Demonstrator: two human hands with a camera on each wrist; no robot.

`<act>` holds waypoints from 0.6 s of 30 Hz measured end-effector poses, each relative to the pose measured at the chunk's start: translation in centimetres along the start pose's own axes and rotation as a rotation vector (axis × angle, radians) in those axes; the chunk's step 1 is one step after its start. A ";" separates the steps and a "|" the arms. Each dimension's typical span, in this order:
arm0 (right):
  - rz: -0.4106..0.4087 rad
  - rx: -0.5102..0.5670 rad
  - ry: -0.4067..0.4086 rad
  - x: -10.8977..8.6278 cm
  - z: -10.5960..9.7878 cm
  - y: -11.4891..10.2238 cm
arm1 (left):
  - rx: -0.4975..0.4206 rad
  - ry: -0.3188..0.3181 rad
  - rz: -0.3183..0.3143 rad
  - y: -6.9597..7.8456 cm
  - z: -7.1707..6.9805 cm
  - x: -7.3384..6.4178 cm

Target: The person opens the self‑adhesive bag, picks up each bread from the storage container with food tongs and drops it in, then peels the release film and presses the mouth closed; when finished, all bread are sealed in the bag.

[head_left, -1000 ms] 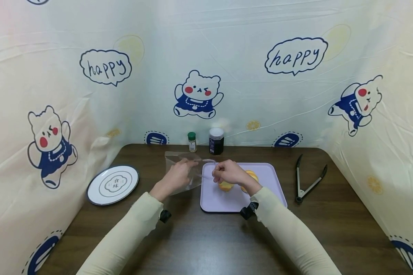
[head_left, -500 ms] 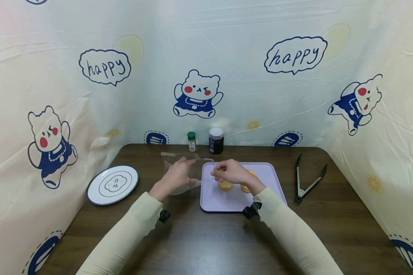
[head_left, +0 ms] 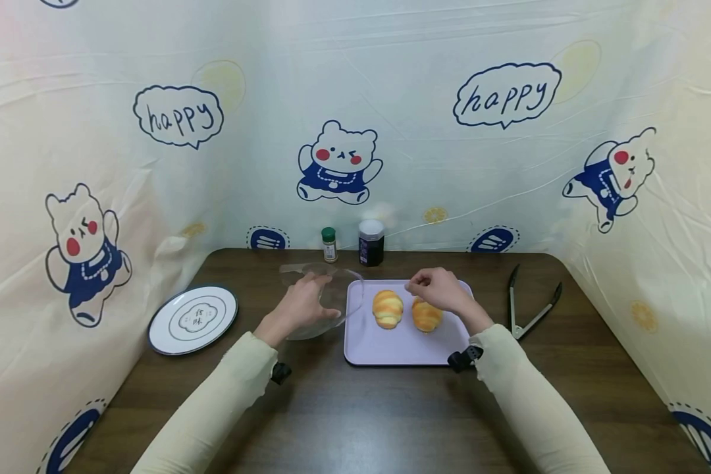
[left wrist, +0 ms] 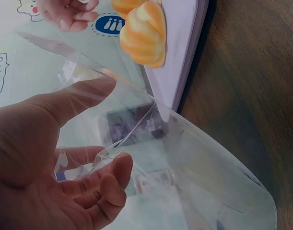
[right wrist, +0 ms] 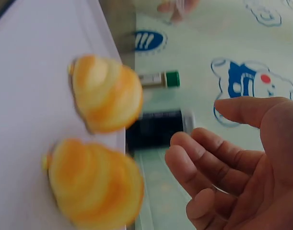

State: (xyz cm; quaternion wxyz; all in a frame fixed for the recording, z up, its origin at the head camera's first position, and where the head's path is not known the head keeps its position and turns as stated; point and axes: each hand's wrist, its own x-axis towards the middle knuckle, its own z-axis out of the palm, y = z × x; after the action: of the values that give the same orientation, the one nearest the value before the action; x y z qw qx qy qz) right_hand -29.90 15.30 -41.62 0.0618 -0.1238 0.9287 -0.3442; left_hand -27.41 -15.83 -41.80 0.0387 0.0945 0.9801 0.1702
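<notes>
My left hand (head_left: 299, 304) holds a clear plastic bag (head_left: 351, 289) left of the tray, its mouth spread toward the right. In the left wrist view the thumb (left wrist: 84, 96) stands apart from bent fingers (left wrist: 118, 172), with creased film about them; which fingers lie inside the bag is hard to tell. My right hand (head_left: 441, 289) hovers over the back right of the lilac tray (head_left: 391, 350), fingers loosely bent around nothing. Two striped, golden bread rolls (head_left: 388, 309) lie on the tray, the right-hand roll (right wrist: 96, 184) just below that hand.
A white plate (head_left: 192, 336) with a dark rim lies at the left. Black-tipped tongs (head_left: 530, 329) lie spread at the right. A green-capped small bottle (head_left: 329, 245) and a dark jar (head_left: 371, 243) with a white lid stand at the back by the printed curtain.
My right hand has let go of the bag's edge and moved right, uncovering both bread rolls. The bag's mouth has widened as my left thumb and fingers spread apart.
</notes>
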 end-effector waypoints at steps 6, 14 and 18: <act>0.051 -0.094 0.114 -0.7 -1.9 2.5 | -0.005 0.001 0.005 0.0 -0.1 -0.1; 0.152 -0.191 0.193 -2.1 -4.3 6.4 | 0.004 0.001 0.004 -0.1 -0.1 -0.1; 0.219 -0.242 0.195 -3.1 -5.4 8.1 | 0.014 -0.005 0.001 -0.2 -0.2 -0.1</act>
State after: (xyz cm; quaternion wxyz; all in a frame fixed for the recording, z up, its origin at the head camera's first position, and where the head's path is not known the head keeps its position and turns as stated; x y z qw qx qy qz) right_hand -29.54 25.44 -42.69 -0.0068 0.0057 0.9728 -0.2314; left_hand -27.32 -16.05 -41.71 0.0402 0.0956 0.9812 0.1629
